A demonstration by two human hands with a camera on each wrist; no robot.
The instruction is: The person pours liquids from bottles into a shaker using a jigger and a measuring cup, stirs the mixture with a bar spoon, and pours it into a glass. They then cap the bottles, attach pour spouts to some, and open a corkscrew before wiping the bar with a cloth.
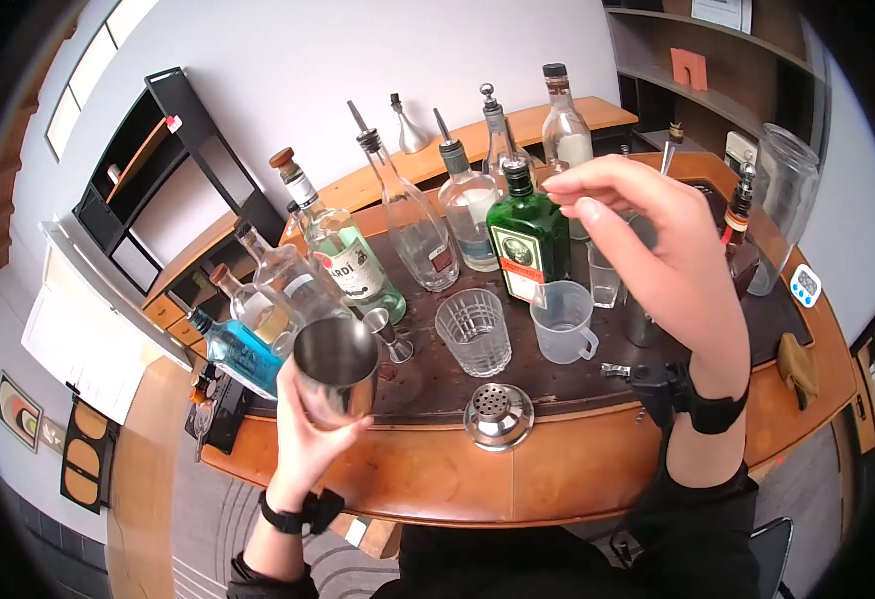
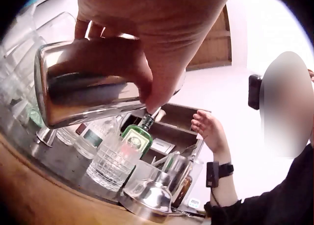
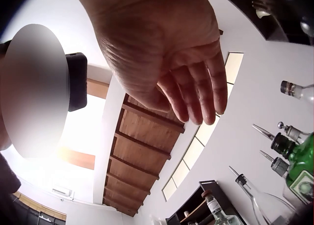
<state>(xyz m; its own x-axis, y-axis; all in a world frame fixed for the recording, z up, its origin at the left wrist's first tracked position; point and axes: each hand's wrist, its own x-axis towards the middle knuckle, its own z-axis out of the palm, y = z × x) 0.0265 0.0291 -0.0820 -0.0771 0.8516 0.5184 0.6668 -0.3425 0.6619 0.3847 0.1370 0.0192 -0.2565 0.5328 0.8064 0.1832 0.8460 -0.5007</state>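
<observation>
In the head view my left hand point(image 1: 308, 444) grips a metal shaker tin point(image 1: 336, 364) by its side, mouth up, over the table's front left. The left wrist view shows the thumb and fingers wrapped round the tin point(image 2: 88, 85). My right hand point(image 1: 657, 235) is raised over the right of the table with fingers gently bent and nothing in them. Its fingertips overlap the neck of a green liqueur bottle point(image 1: 532, 230) in the head view. The right wrist view shows that palm point(image 3: 162, 53) bare. A strainer-topped shaker lid point(image 1: 498, 414) lies at the table's front edge.
A cut-glass tumbler point(image 1: 472, 334), a plastic measuring jug point(image 1: 564, 324) and a jigger point(image 1: 390, 334) stand mid-table. Several bottles rise behind, including a rum bottle point(image 1: 343, 255) and a blue bottle point(image 1: 238, 354). A tall glass vessel point(image 1: 787, 200) and a timer point(image 1: 805, 287) are at right.
</observation>
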